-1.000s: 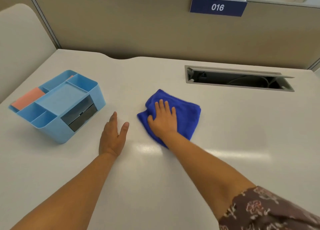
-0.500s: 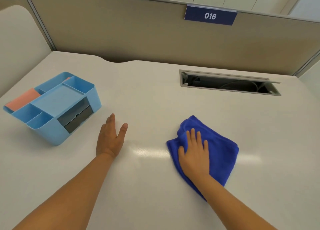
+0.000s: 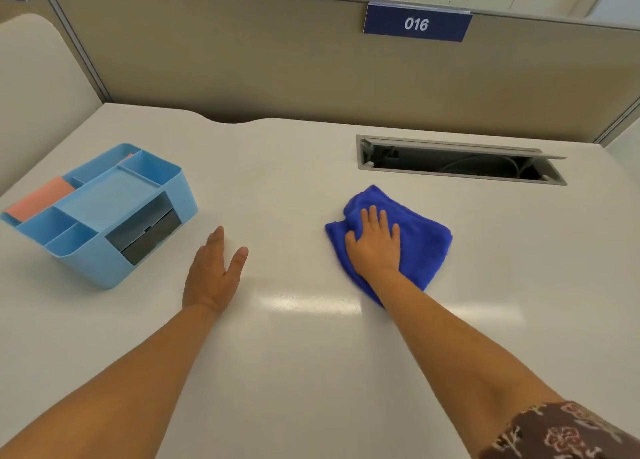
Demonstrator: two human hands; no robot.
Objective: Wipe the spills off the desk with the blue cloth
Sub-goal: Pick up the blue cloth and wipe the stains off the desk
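1. Cloth (image 3: 424,247) and right hand (image 3: 375,247) sit farther from the body than 0.5 s ago, closer to the cable hatch (image 3: 460,160); left hand (image 3: 214,273) holds the same spot.
2. Right hand: flat, palm down, fingers spread on the cloth, pressing it to the tabletop (image 3: 311,354). No pinch or grip visible.
3. Cloth: blue, bunched, right of centre on the tabletop, near side of the hatch but apart from it. Part of it is hidden under the hand and wrist.
4. Left hand: open, palm down, flat on bare tabletop, thumb out, holding nothing. Well apart from the cloth.
5. Light-blue organizer (image 3: 104,212) at left, just beyond the left hand, not touching it. Pink item (image 3: 41,197) in its far-left compartment.
6. Sign "016" (image 3: 417,24) on the partition behind.
7. Can't make out any spill; only glare between the forearms.
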